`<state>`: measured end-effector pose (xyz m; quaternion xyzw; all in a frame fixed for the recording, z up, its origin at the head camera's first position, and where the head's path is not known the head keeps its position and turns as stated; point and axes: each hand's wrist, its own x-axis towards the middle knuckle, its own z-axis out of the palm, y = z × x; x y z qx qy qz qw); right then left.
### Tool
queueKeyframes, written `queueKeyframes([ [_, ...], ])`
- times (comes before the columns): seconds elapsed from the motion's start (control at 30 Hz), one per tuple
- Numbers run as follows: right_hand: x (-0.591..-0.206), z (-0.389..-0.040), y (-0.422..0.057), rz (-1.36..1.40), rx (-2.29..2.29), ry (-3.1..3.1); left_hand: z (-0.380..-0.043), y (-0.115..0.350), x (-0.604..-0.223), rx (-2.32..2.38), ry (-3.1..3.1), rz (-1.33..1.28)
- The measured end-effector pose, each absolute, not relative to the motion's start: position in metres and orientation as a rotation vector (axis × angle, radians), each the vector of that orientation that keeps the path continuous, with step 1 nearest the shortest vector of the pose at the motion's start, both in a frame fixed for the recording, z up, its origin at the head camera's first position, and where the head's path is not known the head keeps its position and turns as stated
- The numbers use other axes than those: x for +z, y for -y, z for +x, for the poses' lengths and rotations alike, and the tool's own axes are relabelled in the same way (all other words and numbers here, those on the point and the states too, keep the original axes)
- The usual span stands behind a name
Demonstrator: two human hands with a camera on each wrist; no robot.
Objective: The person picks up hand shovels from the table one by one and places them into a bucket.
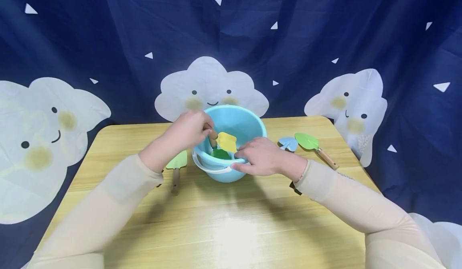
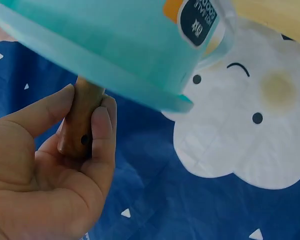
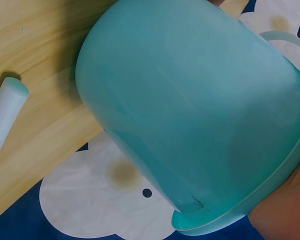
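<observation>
A light blue bucket (image 1: 236, 114) stands toward the back of the table, its pale carrying handle (image 1: 213, 169) hanging down the front. Over its left rim, my left hand (image 1: 189, 130) pinches a wooden handle (image 2: 82, 120) between thumb and fingers. A green trowel blade (image 1: 220, 154) lies low inside the bucket, below that handle. Beside it is a yellow shovel blade (image 1: 226, 142), also inside. My right hand (image 1: 265, 156) grips the bucket's front right rim, thumb on the outside and fingers reaching over. The bucket wall hides what the left hand's handle leads to in the left wrist view.
Left of the bucket lies a pale green trowel (image 1: 176, 161) with a wooden handle. On the right are a small blue shovel (image 1: 288, 143) and a green trowel (image 1: 307, 141). The table's back edge (image 1: 288, 118) runs close behind the bucket, before a dark blue curtain (image 1: 245, 40).
</observation>
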<state>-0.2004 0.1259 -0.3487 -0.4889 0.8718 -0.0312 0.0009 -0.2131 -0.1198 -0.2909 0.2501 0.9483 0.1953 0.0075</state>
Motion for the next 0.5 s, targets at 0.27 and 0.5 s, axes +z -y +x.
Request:
queueKeyframes([
  [0.27,-0.348,-0.200,-0.126,-1.533,-0.094,-2.745,-0.219,0.113,-0.306,0.683,-2.883,0.736],
  [0.5,-0.348,-0.200,-0.126,-1.520,-0.091,-2.735,-0.225,0.108,-0.321,0.712,-2.833,0.736],
])
